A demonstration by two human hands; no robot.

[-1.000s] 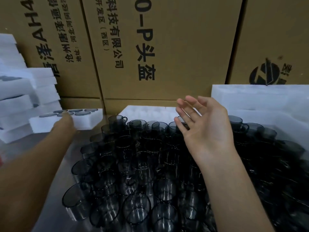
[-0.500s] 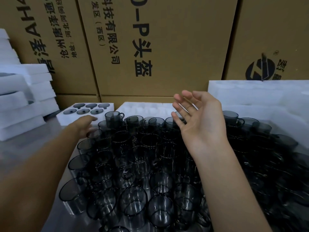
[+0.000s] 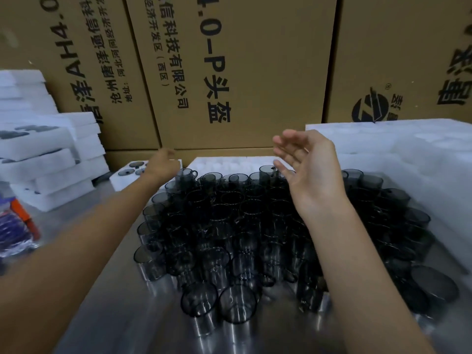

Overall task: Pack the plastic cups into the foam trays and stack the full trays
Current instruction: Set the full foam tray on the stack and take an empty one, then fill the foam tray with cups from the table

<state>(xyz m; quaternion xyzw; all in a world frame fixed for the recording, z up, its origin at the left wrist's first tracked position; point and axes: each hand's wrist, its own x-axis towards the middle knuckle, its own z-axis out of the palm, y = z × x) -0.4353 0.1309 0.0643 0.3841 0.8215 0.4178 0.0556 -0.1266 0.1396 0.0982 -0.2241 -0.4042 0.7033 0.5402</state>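
Note:
Many dark see-through plastic cups (image 3: 229, 226) stand packed together on the table in front of me. A small white foam tray (image 3: 125, 175) with cups in its holes lies at the back left of the cluster. My left hand (image 3: 162, 166) is blurred and hovers over that tray's right end; its fingers cannot be made out. My right hand (image 3: 306, 169) is raised above the far cups, palm facing left, fingers straight and spread, holding nothing. An empty white foam tray (image 3: 224, 162) lies just behind the cups.
Filled foam trays are stacked at the left (image 3: 51, 159). Large white foam sheets (image 3: 408, 154) lie along the right side. Brown cardboard boxes (image 3: 229, 72) wall off the back. A blue and orange packet (image 3: 15, 226) lies at the left edge.
My left hand set the small filled tray down at the back left, let go, then moved right over its end. My right hand stayed raised and open.

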